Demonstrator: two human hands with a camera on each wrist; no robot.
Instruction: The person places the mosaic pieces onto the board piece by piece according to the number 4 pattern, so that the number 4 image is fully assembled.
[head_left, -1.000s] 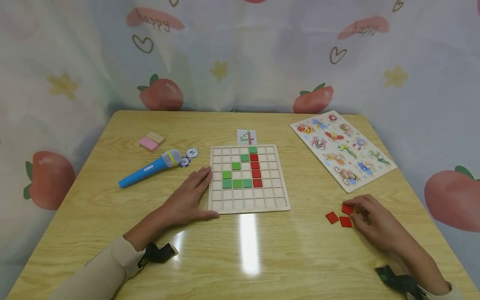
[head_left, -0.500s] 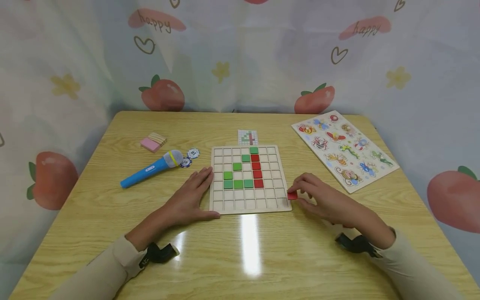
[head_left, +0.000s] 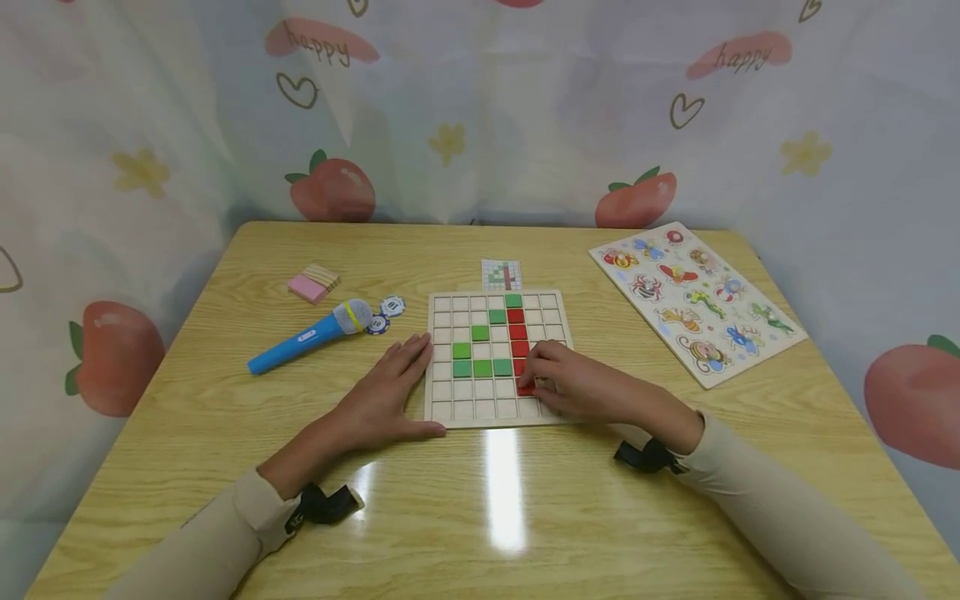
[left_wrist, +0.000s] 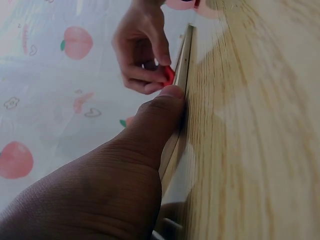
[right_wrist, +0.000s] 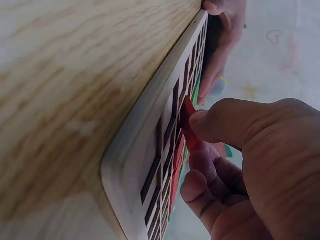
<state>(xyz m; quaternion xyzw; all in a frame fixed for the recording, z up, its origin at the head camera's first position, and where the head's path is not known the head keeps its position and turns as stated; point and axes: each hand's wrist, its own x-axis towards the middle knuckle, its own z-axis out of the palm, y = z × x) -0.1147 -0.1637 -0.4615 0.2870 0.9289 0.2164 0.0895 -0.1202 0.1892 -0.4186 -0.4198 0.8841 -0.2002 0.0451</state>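
A square wooden grid board (head_left: pixel 442 410) lies mid-table, with green tiles (head_left: pixel 480 333) and a column of red tiles (head_left: pixel 517 332) in its cells. My right hand (head_left: pixel 573 379) pinches another red tile (right_wrist: pixel 188 122) between thumb and fingers. It sits tilted at a cell just below the red column, close over the board in the right wrist view. My left hand (head_left: pixel 382 400) rests by the board's left side, fingers extended along the edge and thumb at the near corner. Behind the board lies a small pattern card (head_left: pixel 501 274) showing a similar green and red design.
At left lie a blue toy microphone (head_left: pixel 311 335), two round chips (head_left: pixel 386 315), a pink block (head_left: pixel 306 288) and pale wooden sticks (head_left: pixel 322 276). A picture board with insects (head_left: pixel 693 304) lies at back right. A printed curtain (head_left: pixel 480 167) hangs behind the table.
My right hand has picked up one red tile from the group at right and carried it left onto the board. The other loose red tiles are now hidden by the right arm. My left hand stays put.
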